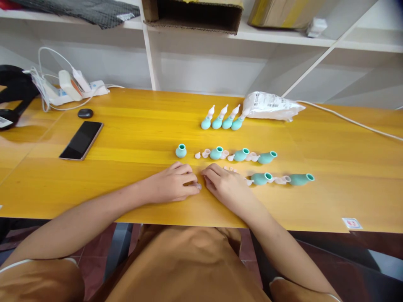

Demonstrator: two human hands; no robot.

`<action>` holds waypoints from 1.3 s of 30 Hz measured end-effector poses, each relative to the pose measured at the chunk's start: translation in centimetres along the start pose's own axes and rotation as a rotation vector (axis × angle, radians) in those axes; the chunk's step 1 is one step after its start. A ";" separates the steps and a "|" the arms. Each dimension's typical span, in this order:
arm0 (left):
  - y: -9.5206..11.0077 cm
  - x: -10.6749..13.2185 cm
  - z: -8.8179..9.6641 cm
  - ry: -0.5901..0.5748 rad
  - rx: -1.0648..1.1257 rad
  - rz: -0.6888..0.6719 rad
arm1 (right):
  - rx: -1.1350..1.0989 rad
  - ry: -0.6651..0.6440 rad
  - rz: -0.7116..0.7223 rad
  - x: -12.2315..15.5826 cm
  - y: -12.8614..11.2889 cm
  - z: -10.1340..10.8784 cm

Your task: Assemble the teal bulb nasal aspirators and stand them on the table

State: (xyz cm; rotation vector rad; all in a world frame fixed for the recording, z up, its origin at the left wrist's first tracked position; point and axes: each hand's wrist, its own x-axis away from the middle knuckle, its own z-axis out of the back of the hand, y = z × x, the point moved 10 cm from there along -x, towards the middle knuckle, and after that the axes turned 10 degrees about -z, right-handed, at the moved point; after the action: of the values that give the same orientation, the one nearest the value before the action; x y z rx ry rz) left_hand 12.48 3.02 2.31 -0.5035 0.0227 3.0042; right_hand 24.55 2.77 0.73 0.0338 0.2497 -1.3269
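My left hand [174,183] pinches a small translucent piece [197,186] between thumb and fingers just above the table. Close beside it, my right hand [227,186] has its fingers bent and closed; whatever they hold is hidden. A few tiny pale pieces [231,169] lie behind the right hand. Teal rubber bulbs with open necks, one standing alone [181,151] and another farther right [242,154], form a row with pale pink tips [197,155] and cups [206,153]. Two more bulbs [301,179] lie right of my right hand.
Several bulbs with pink nozzles fitted [206,122] stand at the back by a white plastic bag [270,106]. On the left are a phone [82,140], a black mouse [85,113] and a power strip [94,89]. A white cable [349,118] crosses the right side. Shelves hold cardboard boxes [193,26].
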 end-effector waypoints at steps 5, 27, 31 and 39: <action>0.0 0.1 0.1 0.016 0.044 0.001 | -0.162 0.054 0.019 0.1 -0.4 1.1; -2.9 2.2 1.6 0.326 0.476 0.316 | -0.740 0.091 0.172 1.1 -1.7 4.6; -2.5 1.8 1.4 0.305 0.473 0.275 | -0.715 0.108 0.246 1.3 -2.3 4.8; -2.1 1.7 1.8 0.316 0.450 0.243 | -0.656 0.069 0.246 1.3 -2.6 4.3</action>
State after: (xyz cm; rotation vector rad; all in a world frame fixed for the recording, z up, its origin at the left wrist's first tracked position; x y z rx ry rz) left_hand 10.52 5.31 3.45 -0.9634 0.8128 2.9578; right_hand 23.02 0.20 4.92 -0.4312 0.7068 -0.9514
